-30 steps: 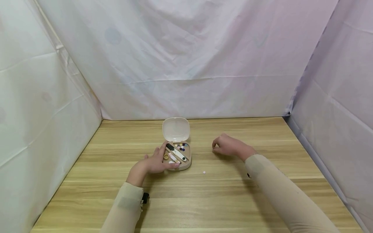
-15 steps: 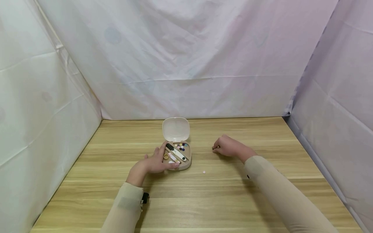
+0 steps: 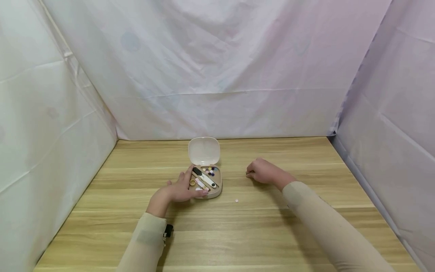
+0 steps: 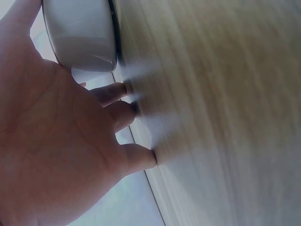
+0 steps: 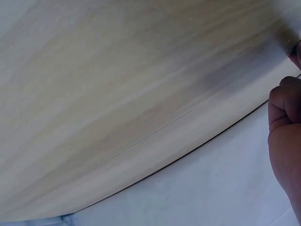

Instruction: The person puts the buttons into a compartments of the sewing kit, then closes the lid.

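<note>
And there sat the box (image 3: 215, 195), on the wooden table (image 3: 210, 238) between the two hands, its pale lid (image 3: 204, 151) tipped up at the back! The left hand (image 3: 180, 190) had the near-left corner covered, thumb laid along the front edge, fingers spread out along the left side; no clenching there, just a loose, steadying touch. The left wrist view had three fingertips down on the wood, right beside the box wall.

Inside, a busy scene: coloured buttons (image 3: 212, 174) clustered in the back right section, a black-and-white tool (image 3: 207, 179) slanting from back left to front right, and in the front left section a gold ring (image 3: 192, 184) next to a white-and-pink strip (image 3: 201, 184).

Over to the right hand (image 3: 266, 172), well apart from the box, and its fingers were curled, tips drawn together low at the table! Something dark showed at those fingertips, too small to name; whether they had truly grasped it, nobody could tell. Nearer the person, a lone pale button (image 3: 236, 201) lay on the wood. Beige sleeves (image 3: 144, 238) covered both forearms, and white cloth (image 3: 210, 75) hung behind it all.
</note>
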`<state>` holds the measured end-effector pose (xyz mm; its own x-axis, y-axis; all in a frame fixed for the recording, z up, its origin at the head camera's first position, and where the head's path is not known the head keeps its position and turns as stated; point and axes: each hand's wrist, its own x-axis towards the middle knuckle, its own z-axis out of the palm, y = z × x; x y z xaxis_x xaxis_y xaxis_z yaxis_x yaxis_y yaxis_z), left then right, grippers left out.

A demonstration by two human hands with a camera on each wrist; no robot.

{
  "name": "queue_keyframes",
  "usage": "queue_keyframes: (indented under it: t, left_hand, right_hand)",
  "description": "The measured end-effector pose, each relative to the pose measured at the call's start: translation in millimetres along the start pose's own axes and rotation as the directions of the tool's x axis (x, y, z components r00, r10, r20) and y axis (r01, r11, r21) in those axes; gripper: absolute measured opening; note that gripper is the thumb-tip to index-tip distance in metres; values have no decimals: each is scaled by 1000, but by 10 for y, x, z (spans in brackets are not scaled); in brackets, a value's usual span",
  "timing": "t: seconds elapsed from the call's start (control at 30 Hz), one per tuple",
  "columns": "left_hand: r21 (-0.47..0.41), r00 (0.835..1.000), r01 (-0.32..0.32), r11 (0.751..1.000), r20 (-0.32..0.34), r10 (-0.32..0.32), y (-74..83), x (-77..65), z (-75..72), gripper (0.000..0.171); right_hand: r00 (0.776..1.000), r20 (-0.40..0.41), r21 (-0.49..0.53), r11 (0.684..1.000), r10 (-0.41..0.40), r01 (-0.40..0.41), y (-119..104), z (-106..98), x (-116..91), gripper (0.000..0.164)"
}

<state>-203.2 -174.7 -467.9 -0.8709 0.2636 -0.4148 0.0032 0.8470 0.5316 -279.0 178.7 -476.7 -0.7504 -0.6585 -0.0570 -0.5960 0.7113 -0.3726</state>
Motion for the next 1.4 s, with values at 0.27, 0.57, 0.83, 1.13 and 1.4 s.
queue_keyframes:
  t: [0.27, 0.57, 0.83, 1.13, 1.4]
  left_hand:
    - [12, 1000, 10, 1000, -1, -10, -116, 130, 60, 134]
    - [11, 1000, 8, 1000, 12, -8, -2, -8, -16, 132]
    - [-15, 1000, -12, 1000, 7, 12, 70, -83, -50, 130]
    - [28, 1000, 17, 999, 9, -17, -37, 41, 11, 135]
    - [15, 1000, 1, 1000, 8, -1, 6, -19, -13, 132]
  right_hand:
    - [1000, 21, 35, 999, 20, -20, 40, -23, 3, 17]
    - [1000, 23, -38, 999, -21, 22, 34, -32, 13, 17]
    - [999, 4, -59, 997, 42, -42, 31, -38, 21, 13]
    - [979, 50, 149, 968, 198, -203, 138, -31, 42, 15]
    - [991, 34, 130, 982, 132, -135, -8, -135, 106, 16]
